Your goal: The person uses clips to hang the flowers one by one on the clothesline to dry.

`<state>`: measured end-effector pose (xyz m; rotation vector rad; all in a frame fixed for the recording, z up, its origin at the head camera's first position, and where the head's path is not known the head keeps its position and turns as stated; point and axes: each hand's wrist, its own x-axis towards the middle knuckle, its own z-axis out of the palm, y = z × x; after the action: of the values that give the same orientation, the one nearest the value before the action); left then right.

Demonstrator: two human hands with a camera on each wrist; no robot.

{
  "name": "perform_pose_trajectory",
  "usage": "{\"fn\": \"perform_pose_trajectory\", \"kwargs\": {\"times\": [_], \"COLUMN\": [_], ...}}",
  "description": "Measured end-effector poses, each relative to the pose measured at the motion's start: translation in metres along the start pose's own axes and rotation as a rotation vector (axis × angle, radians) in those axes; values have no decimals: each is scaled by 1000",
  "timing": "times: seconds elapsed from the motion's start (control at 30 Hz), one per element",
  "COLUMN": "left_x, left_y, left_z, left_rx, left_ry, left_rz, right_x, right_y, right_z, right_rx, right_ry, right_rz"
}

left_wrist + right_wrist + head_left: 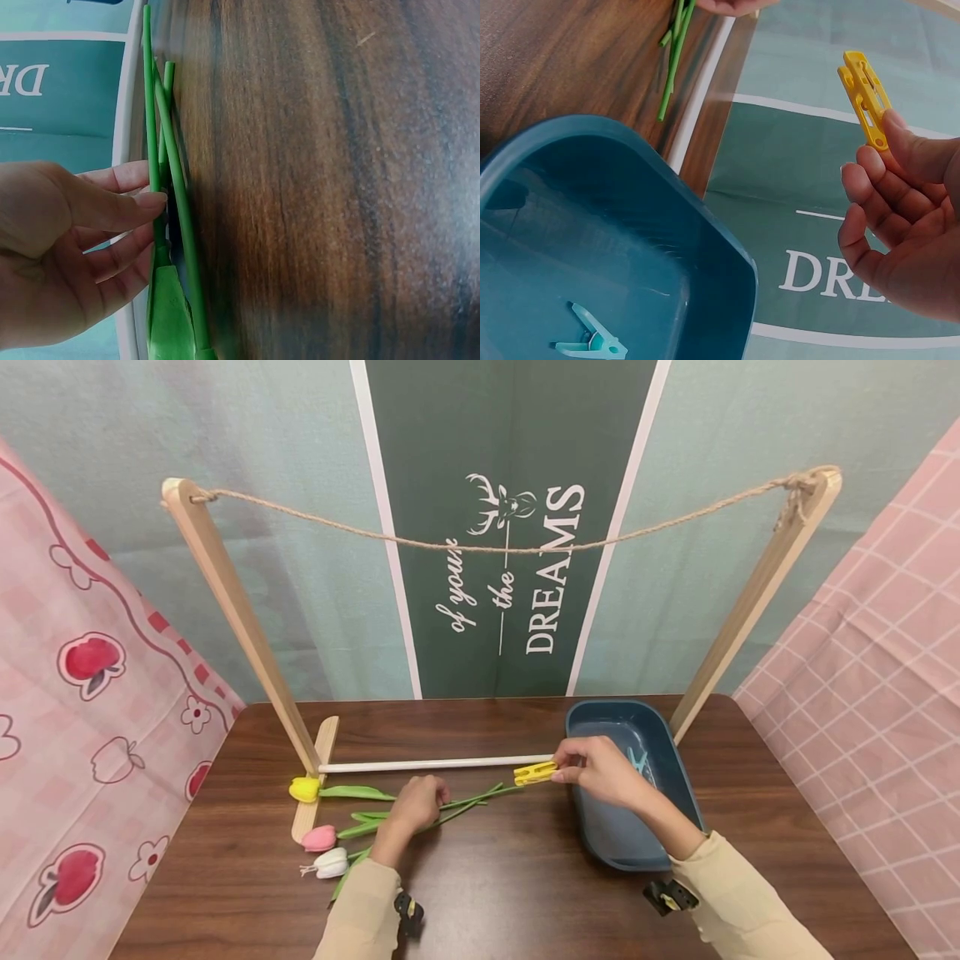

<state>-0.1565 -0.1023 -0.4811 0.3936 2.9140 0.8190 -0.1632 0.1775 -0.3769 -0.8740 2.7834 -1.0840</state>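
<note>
Near the middle of the table my left hand pinches the green stem of the yellow tulip between thumb and fingers. A pink tulip and a white tulip lie nearer to me, their stems crossing beside the held one. My right hand is over the left rim of the blue basin. Thumb and fingertips of that hand pinch one end of a yellow clothespin, whose other end points left, close to the stem tips. A light-blue clothespin lies in the basin.
A wooden stand has a left post and a right post, with a sagging twine rope strung between their tops. Low across the table, a white rod runs from the left post toward the basin. Curtains hang behind and at both sides.
</note>
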Motion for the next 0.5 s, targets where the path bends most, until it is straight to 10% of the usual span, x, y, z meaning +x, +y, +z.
{"fn": "perform_pose_trajectory", "kwargs": {"times": [0.5], "left_x": [-1], "left_y": [4], "left_z": [-10], "left_rx": [-12], "left_ry": [0], "left_rz": [-19], "right_x": [0], "right_y": [0], "right_z": [-1], "right_rx": [4], "right_ry": [-17], "right_rz": [2]}}
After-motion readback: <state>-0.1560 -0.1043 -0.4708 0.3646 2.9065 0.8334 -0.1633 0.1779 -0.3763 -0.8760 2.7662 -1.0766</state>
